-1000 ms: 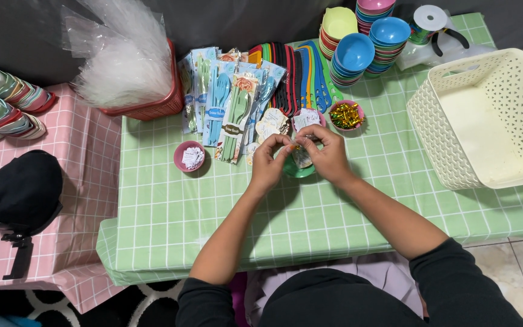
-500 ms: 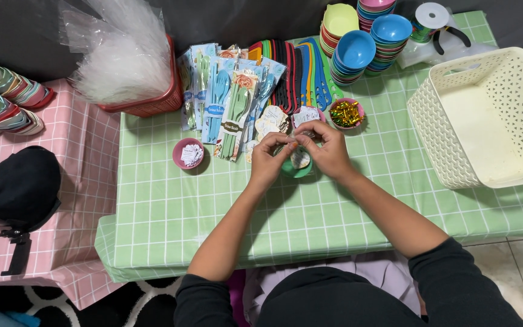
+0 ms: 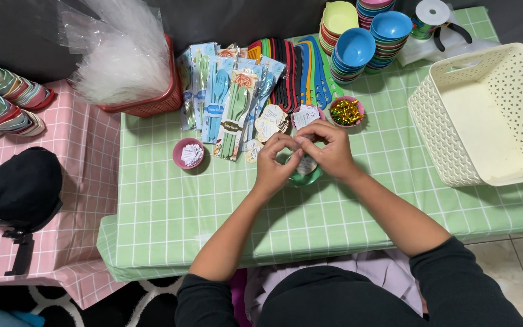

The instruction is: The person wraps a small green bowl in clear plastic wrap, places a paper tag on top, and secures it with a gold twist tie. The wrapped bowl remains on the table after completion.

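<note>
Pinching something small, the left hand (image 3: pixel 275 165) & right hand (image 3: pixel 329 149) are held close together, fingertips touching, right over a small green bowl (image 3: pixel 305 176) near the middle of the table (image 3: pixel 164 206). What is pinched is tiny and mostly hidden; it looks like a bit of pale paper or wrap, but it can't be told for sure. Both hands are curled tight around it, not let go.

The green bowl is sat on the green checked cloth, just below the hands, w/ something pale inside.

Work looks early, judged from how things lie. The white basket (image 3: pixel 485 115) on the right is seen w/ nothing in it. Lots of stuff is not yet used: packs of plastic cutlery (image 3: pixel 225 100), a row of combs (image 3: pixel 292 69), stacks of blue bowls (image 3: pixel 364 45), a pink bowl w/ shiny gold & green bits (image 3: pixel 346 111), another pink bowl w/ white bits (image 3: pixel 189 154), and a red basket of clear bags (image 3: pixel 122 60). Only one bowl is being filled, so most of the job is prob. left.
</note>
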